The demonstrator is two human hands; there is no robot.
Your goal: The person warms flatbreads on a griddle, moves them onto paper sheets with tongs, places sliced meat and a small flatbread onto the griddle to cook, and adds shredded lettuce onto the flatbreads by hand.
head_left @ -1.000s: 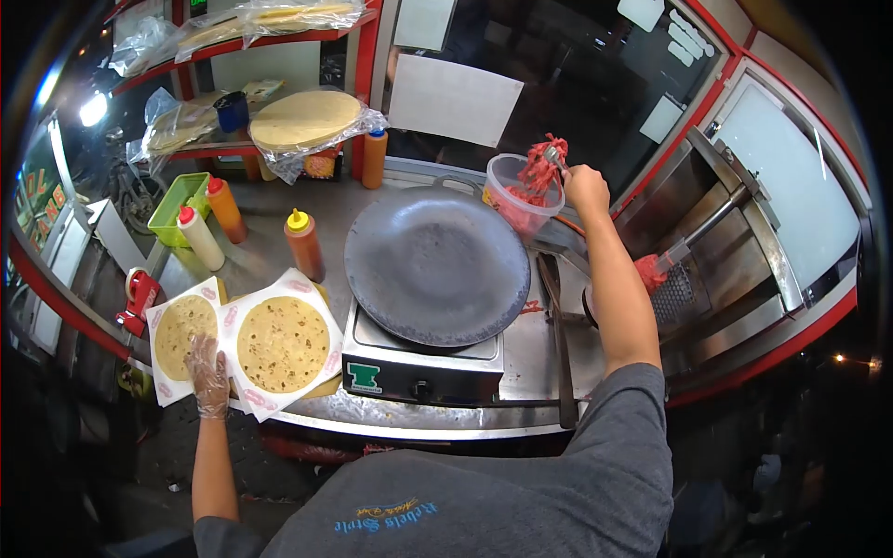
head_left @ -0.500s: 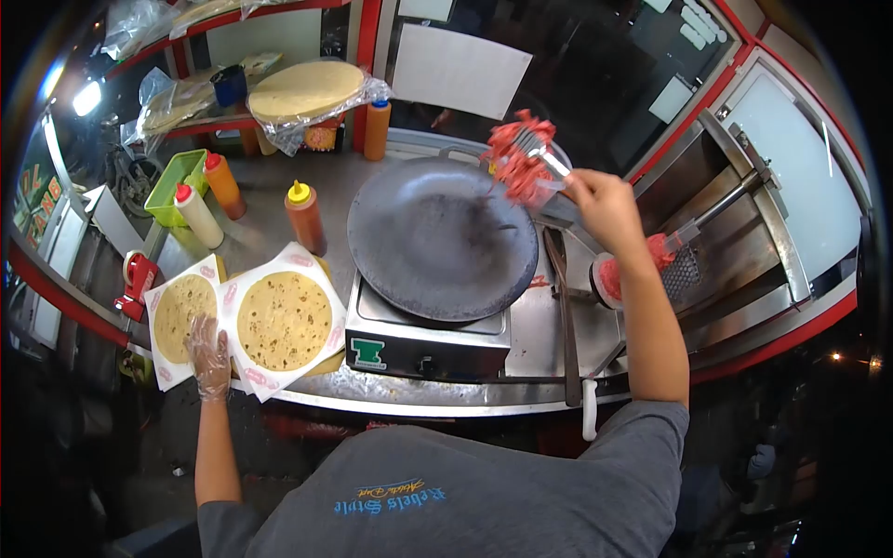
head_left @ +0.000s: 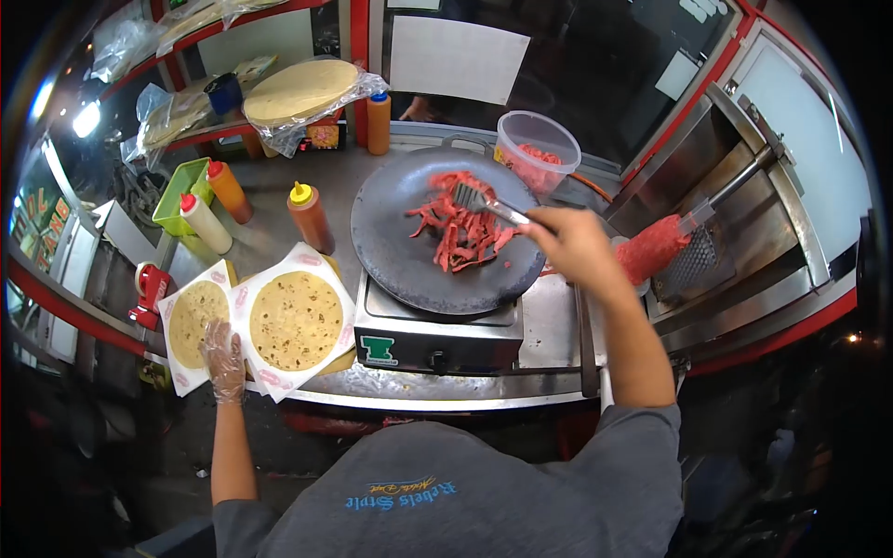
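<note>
My right hand [head_left: 579,244] is closed around a pair of metal tongs [head_left: 502,211] over the dark, round griddle pan [head_left: 391,265]. A heap of red meat strips [head_left: 462,232] lies in the pan, the tongs' ends touching it. My left hand [head_left: 223,361], in a clear plastic glove, lies with its fingers stretched out on the edges of two paper sheets. One sheet carries a browned flatbread [head_left: 296,321]; the other has a second flatbread [head_left: 198,324], partly under my fingers. The pan sits on a steel burner [head_left: 437,342].
A clear tub [head_left: 539,153] with more red meat stands behind the pan. Meat on a spit [head_left: 654,247] is at the right. Sauce bottles [head_left: 311,219] and a green basket [head_left: 181,195] stand at the left. A flatbread stack [head_left: 302,91] rests on the shelf.
My right hand has come down with the tongs, and the meat strips have gone from the air above the tub into the pan. My left hand stays by the flatbreads.
</note>
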